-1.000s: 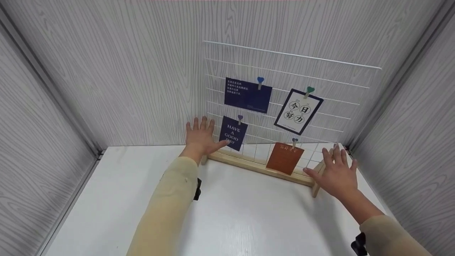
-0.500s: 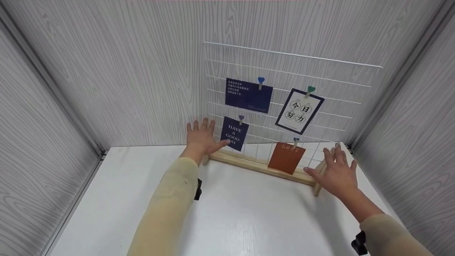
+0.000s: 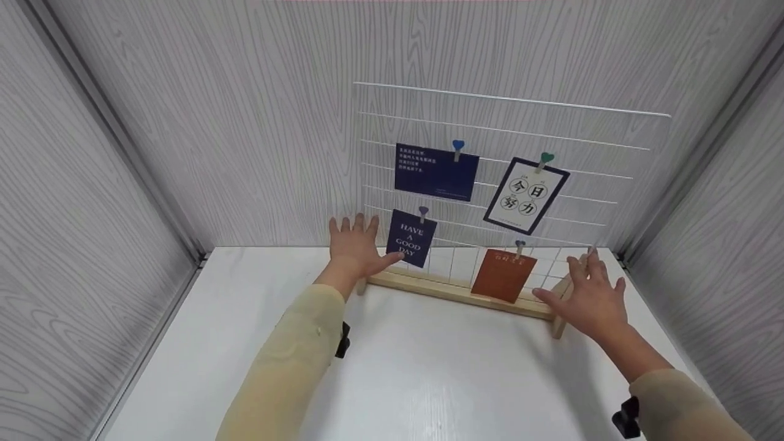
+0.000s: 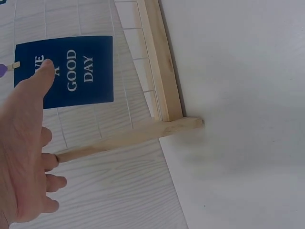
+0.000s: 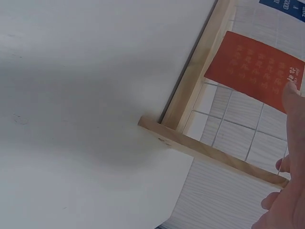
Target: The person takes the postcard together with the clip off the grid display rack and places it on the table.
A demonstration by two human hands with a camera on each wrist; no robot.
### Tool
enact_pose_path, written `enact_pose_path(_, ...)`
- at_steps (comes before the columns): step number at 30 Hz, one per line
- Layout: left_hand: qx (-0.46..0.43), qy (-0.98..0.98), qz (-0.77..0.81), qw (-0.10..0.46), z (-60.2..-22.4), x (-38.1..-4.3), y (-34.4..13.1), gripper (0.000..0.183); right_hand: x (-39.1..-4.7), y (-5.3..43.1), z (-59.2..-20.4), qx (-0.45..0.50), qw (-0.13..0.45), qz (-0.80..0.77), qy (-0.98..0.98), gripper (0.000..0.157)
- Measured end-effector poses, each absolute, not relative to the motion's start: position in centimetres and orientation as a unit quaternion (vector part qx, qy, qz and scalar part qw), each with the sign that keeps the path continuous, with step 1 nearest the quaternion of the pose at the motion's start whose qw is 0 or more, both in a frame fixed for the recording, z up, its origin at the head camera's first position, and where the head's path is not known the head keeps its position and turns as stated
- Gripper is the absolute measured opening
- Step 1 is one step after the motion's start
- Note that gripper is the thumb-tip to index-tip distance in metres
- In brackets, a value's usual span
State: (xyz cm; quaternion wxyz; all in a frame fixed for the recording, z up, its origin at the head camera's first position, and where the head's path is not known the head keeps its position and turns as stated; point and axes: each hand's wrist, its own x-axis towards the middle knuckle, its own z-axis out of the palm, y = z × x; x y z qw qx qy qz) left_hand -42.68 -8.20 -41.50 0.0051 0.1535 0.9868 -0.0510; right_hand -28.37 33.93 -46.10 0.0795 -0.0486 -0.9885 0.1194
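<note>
A white wire grid [image 3: 512,98] stands upright in a wooden base [image 3: 450,293]. Clipped to it are a navy card [image 3: 436,177], a white card with a dark border [image 3: 525,197], a "HAVE A GOOD DAY" card [image 3: 411,236] and an orange-red card [image 3: 504,275]. My left hand [image 3: 356,252], fingers spread, is at the stand's left end; its fingertips meet the tip of the wooden side piece [image 4: 114,141]. At the right end, my right hand [image 3: 594,303] has its fingers by the other side piece [image 5: 214,153]. Each thumb lies in front of a card; contact there cannot be told.
The stand rests on a white tabletop [image 3: 404,367], close to the grey wood-grain back wall [image 3: 263,122]. Side walls of the same pattern rise at left [image 3: 55,214] and right [image 3: 716,226]. Small heart-topped clips, such as a green one [image 3: 546,158], hold the cards.
The head view has shifted, so stand and hands appear slightly lower and farther right. Both hands keep about the same place against the stand.
</note>
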Motion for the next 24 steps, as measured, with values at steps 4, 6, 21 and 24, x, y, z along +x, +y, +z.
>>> enact_pose_path(4, 0.165, 0.984, -0.060, 0.011, -41.2, -42.9, -8.3, 0.112, -28.3, 33.8, -45.9, -0.060, 0.070, 0.127, -0.988, 0.119)
enact_pose_path(6, 0.171, 0.983, -0.062, 0.013, -41.0, -43.0, -8.5, 0.112, -28.4, 33.7, -45.8, -0.065, 0.067, 0.128, -0.987, 0.119)
enact_pose_path(21, 0.218, 0.974, -0.064, -0.006, -41.1, -43.2, -9.5, 0.112, -28.3, 32.9, -45.2, -0.096, 0.060, 0.132, -0.985, 0.116)
enact_pose_path(24, 0.227, 0.972, -0.061, -0.012, -41.2, -43.6, -9.8, 0.112, -28.4, 32.7, -45.2, -0.102, 0.061, 0.131, -0.984, 0.117)
